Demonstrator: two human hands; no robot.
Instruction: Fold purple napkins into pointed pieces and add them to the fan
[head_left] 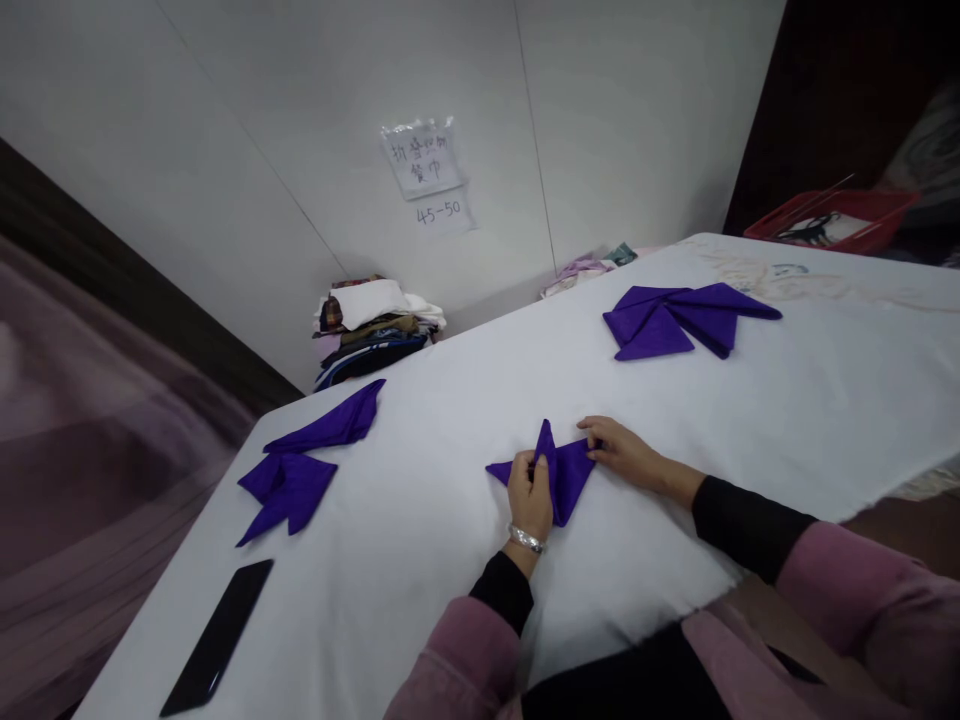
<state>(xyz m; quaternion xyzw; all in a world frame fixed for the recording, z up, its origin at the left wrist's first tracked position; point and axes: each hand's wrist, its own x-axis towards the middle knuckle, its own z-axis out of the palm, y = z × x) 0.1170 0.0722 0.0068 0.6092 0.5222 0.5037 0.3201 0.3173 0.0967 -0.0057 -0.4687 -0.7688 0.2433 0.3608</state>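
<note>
A purple cloth napkin (574,475), folded into points, lies on the white tablecloth in front of me. My left hand (531,492), with a silver bracelet at the wrist, is closed around its left part, and one narrow point sticks up beside the fingers. At the napkin's right corner, my right hand (616,452) pinches the cloth between thumb and fingers. Another folded purple napkin (660,325) rests farther back on the right. Over on the left lie more purple folded cloth pieces, one long (334,420) and one with several points (292,490).
A black phone-like slab (219,635) lies at the near left of the white-covered table (420,560). Beyond the far edge, a stack of folded clothes (375,325) stands by the wall. At the back right is a red basket (874,225). Handwritten paper signs (424,165) hang on the wall.
</note>
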